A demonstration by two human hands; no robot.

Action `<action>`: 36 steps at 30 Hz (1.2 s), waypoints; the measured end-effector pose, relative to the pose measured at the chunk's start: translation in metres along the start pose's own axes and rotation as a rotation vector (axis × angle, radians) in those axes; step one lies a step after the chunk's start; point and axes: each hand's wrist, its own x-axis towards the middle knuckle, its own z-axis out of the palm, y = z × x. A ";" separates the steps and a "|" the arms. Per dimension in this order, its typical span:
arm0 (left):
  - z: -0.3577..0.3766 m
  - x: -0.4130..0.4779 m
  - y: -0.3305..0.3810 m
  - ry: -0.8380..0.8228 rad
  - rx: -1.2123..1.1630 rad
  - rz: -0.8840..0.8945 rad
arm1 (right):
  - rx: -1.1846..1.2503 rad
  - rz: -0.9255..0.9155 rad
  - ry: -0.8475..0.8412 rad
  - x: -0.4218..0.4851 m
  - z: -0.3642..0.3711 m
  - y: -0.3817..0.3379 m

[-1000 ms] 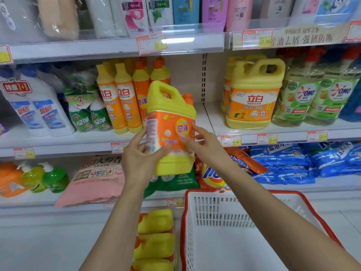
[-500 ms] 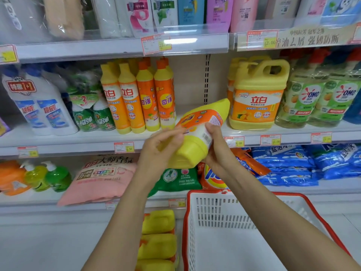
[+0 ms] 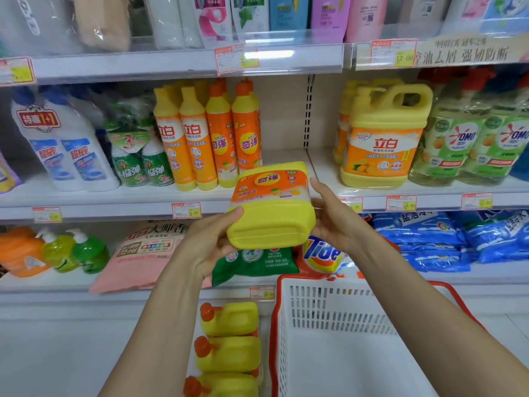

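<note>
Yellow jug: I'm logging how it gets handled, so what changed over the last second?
The yellow jug was tipped from upright to lying back, its base now facing the camera and its label up. The left hand and right hand kept holding it at its sides. The basket and shelf goods stayed put.

One head-worn wide-angle view, looking forward and slightly down at store shelves (image 3: 114, 209) from close range. Jug (image 3: 272, 224) centre frame, basket (image 3: 343, 310) low right, top shelf cropped by upper edge.
</note>
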 end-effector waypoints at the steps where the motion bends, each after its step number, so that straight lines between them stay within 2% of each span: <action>1: -0.004 0.000 -0.002 -0.008 0.030 0.029 | -0.034 -0.022 0.010 0.001 0.002 0.002; 4: -0.021 0.000 -0.005 -0.051 0.090 0.116 | -0.137 -0.108 -0.001 0.004 0.011 0.011; 6: -0.031 0.000 -0.005 -0.071 0.109 0.140 | -0.118 -0.157 -0.033 0.006 0.016 0.017; 10: -0.040 0.003 -0.007 -0.008 0.142 0.195 | -0.203 -0.310 -0.156 0.011 0.026 0.026; 14: -0.056 0.007 -0.020 0.068 0.213 0.257 | -0.307 -0.314 -0.273 0.016 0.036 0.042; 19: -0.078 0.010 -0.040 0.062 0.307 0.288 | -0.309 -0.399 -0.128 0.029 0.047 0.038; 24: -0.076 0.019 -0.041 0.040 0.303 0.314 | -0.358 -0.329 -0.183 0.040 0.035 0.036; 27: -0.059 0.029 -0.029 0.047 0.252 0.361 | -0.474 -0.272 -0.243 0.038 0.027 0.026; 29: -0.042 0.037 -0.014 0.021 0.262 0.392 | -0.527 -0.348 -0.165 0.036 0.023 0.018; 32: -0.011 0.052 0.016 -0.049 0.340 0.454 | -0.455 -0.515 0.026 0.034 0.010 -0.006; 36: 0.028 0.075 0.039 -0.024 0.574 0.573 | -0.414 -0.582 0.166 0.041 -0.009 -0.031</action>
